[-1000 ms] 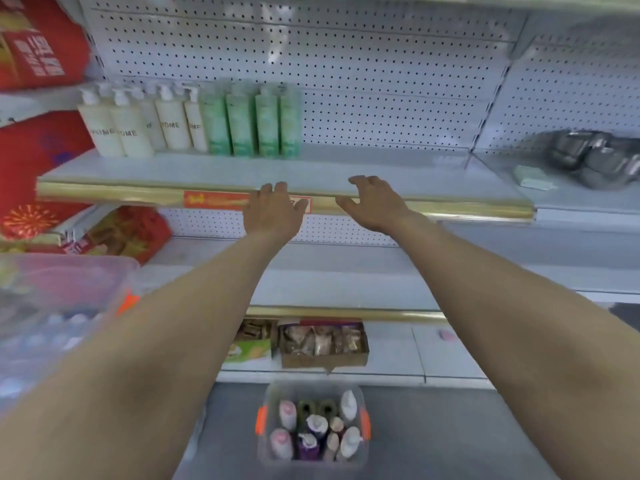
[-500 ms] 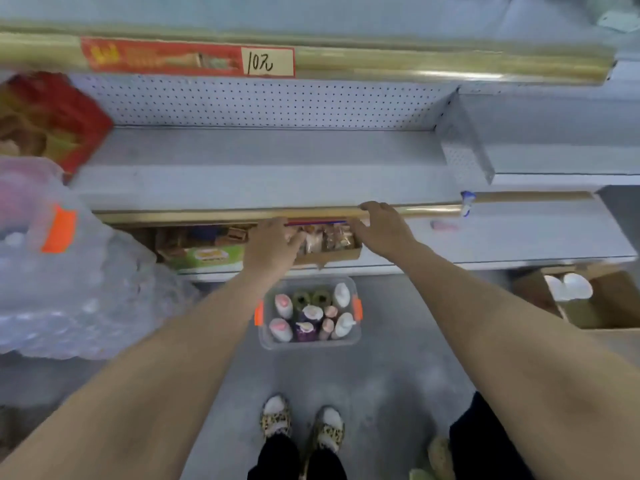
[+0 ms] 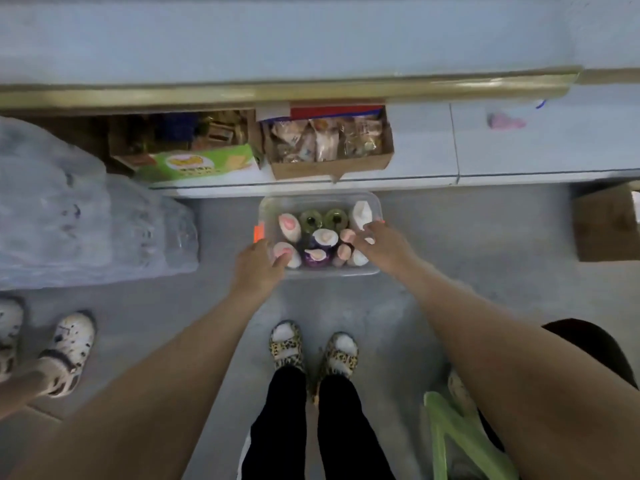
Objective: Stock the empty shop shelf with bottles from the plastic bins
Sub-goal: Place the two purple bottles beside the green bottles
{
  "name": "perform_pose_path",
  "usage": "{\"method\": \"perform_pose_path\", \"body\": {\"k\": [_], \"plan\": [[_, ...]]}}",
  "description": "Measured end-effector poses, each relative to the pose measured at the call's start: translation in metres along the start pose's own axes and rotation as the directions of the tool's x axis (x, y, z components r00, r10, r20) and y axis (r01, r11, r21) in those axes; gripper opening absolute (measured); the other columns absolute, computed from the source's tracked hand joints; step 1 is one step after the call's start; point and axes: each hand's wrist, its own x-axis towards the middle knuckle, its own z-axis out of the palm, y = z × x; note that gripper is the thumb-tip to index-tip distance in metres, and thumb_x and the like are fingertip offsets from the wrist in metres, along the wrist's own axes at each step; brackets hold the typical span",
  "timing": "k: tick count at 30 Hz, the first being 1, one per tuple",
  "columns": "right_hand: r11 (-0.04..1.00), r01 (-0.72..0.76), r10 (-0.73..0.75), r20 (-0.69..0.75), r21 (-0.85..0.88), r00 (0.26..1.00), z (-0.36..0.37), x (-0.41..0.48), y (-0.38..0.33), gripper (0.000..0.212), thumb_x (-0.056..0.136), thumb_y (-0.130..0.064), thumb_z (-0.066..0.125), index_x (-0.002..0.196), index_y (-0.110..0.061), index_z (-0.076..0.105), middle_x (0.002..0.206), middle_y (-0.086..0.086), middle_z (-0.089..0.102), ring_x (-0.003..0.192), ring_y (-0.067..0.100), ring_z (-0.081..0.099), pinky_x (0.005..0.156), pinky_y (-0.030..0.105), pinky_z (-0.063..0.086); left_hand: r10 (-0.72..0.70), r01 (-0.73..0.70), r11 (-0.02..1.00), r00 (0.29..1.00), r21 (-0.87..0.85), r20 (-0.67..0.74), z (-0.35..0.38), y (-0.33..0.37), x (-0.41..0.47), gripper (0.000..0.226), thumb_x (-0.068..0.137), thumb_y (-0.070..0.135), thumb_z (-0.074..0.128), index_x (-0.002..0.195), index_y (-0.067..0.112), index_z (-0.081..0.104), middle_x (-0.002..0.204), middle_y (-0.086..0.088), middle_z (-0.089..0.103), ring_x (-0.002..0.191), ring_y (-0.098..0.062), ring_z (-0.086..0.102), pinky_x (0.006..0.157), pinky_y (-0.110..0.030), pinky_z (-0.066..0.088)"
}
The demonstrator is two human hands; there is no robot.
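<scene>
the clear plastic bin (image 3: pixel 376 206) sits on the floor just ahead of the person's leopard-print slippers (image 3: pixel 285 345), close enough for both arms to reach it from a bend. the bottles stand upright inside the bin, caps up and packed side by side, so each top is free to take. two green bottles (image 3: pixel 310 220) are at the bin's far side and a purple bottle (image 3: pixel 314 258) is at its near middle. the left hand (image 3: pixel 257 269) is at the bin's near-left corner, touching the white bottle (image 3: pixel 290 255) there. the right hand (image 3: pixel 381 245) lies over the caps on the bin's right side. the fingers are blurred, so i cannot tell whether either hand has closed round a bottle. two hands in at once suggests one bottle each. the gold-edged shelf (image 3: pixel 311 91) runs beyond the bin.
</scene>
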Motion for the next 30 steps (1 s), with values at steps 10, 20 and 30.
{"method": "perform_pose_path", "body": {"k": [10, 20, 30], "plan": [[0.998, -0.004, 0.000, 0.060, 0.069, 0.998, 0.111, 0.083, 0.054, 0.049, 0.093, -0.049, 0.062, 0.123, -0.011, 0.060, 0.120, 0.011, 0.062, 0.112, 0.031, 0.058, 0.088, 0.035, 0.044, -0.076, 0.082, 0.991, 0.996, -0.109, 0.056, 0.108, -0.078, 0.062, 0.063, 0.093, 0.045, 0.062, 0.146, 0.016, 0.044, 0.149, -0.012, 0.047, 0.136, -0.030, 0.044, 0.108, -0.037, 0.035], [0.985, 0.141, -0.139, -0.028, 0.103, 0.990, 0.173, 0.186, 0.078, 0.047, 0.086, -0.045, 0.072, 0.123, -0.016, 0.064, 0.119, 0.006, 0.067, 0.111, 0.027, 0.061, 0.093, 0.039, 0.049, 0.136, -0.112, 0.955, 0.988, -0.275, 0.071, 0.193, -0.090, 0.158, 0.068, 0.085, 0.037, 0.075, 0.145, 0.019, 0.047, 0.145, -0.003, 0.052, 0.132, -0.021, 0.049, 0.109, -0.035, 0.039], [0.895, 0.427, -0.394, 0.219, -0.130, 0.893, 0.178, 0.280, 0.079, 0.068, 0.072, -0.047, 0.085, 0.132, -0.028, 0.059, 0.120, -0.010, 0.061, 0.111, 0.013, 0.058, 0.079, 0.018, 0.038, 0.238, -0.124, 0.902, 0.942, -0.413, 0.237, 0.260, -0.105, 0.244, 0.066, 0.068, 0.038, 0.089, 0.123, 0.021, 0.057, 0.109, 0.011, 0.063, 0.098, -0.006, 0.060, 0.073, -0.014, 0.045]]}}
